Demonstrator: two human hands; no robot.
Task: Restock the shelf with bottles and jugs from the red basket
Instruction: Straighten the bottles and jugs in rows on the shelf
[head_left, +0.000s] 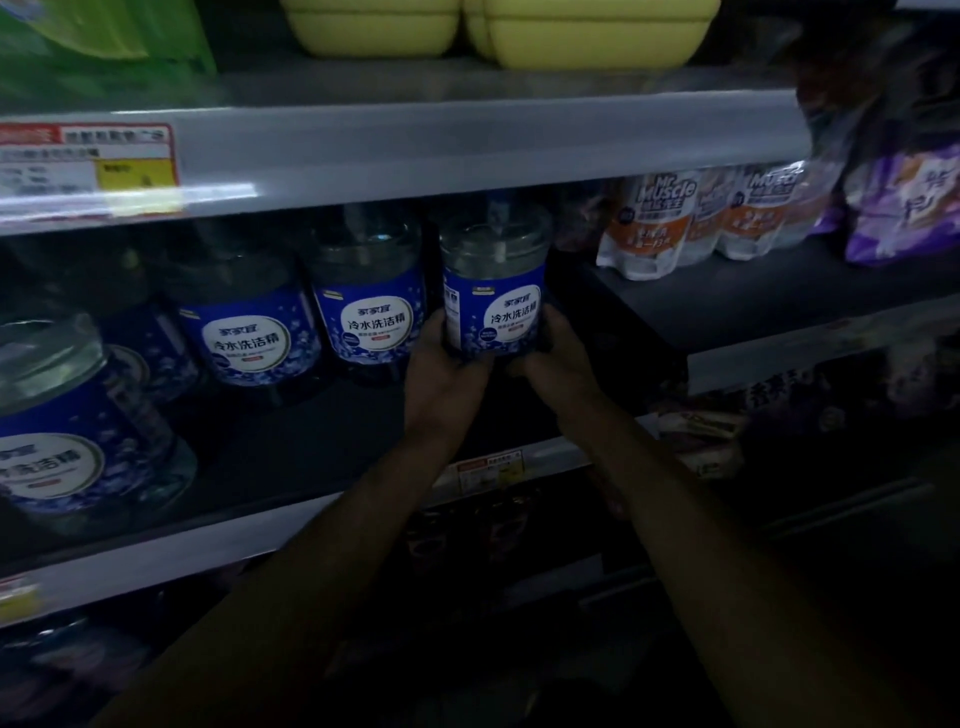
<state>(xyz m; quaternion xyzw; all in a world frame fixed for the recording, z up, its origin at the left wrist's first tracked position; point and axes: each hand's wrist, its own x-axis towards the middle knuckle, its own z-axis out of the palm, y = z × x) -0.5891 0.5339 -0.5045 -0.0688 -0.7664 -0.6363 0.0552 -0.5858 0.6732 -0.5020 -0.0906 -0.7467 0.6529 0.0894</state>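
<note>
Jug (493, 296), blue label, upright, just right of matching jugs (366, 306) on shelf (291, 447). Gripped low by left hand (444, 364) and right hand (558, 361), fingers (435, 330) curled round its sides.

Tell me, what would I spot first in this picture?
First, the jug with the blue label in the middle, which the left grip and right grip hold at its base, at the dark shelf. Left of it, more jugs of the same kind stand in a row. Up top sit bright yellow tubs, and orange-and-white pouches stand to the right.
</note>
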